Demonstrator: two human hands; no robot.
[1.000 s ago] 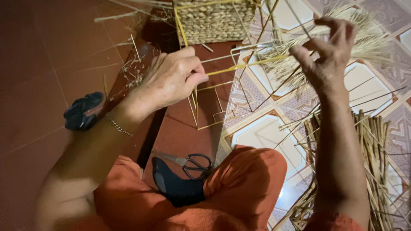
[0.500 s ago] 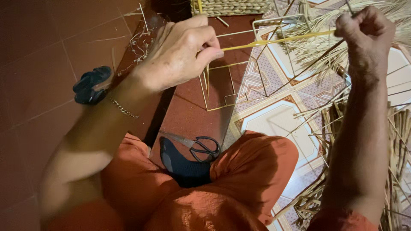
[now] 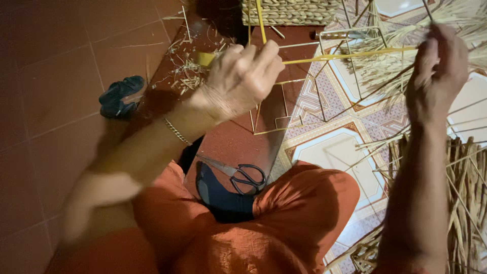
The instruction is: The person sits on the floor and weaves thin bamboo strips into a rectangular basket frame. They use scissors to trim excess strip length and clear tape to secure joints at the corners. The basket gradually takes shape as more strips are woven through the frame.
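Nearest, below the hands, black-handled scissors (image 3: pixel 242 175) lie on the floor (image 3: pixel 61 76) by an orange-clad knee (image 3: pixel 304 198). Above, the left hand (image 3: pixel 241 81) and right hand (image 3: pixel 437 71), held well apart, are each closed on a yellow straw strand (image 3: pixel 350 55) stretched between them. Beyond sits a woven basket (image 3: pixel 289 11).

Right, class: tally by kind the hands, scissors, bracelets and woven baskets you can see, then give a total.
Hands: 2, left hand and right hand
Scissors: 1
Bracelet: 1
Woven basket: 1
Total: 5
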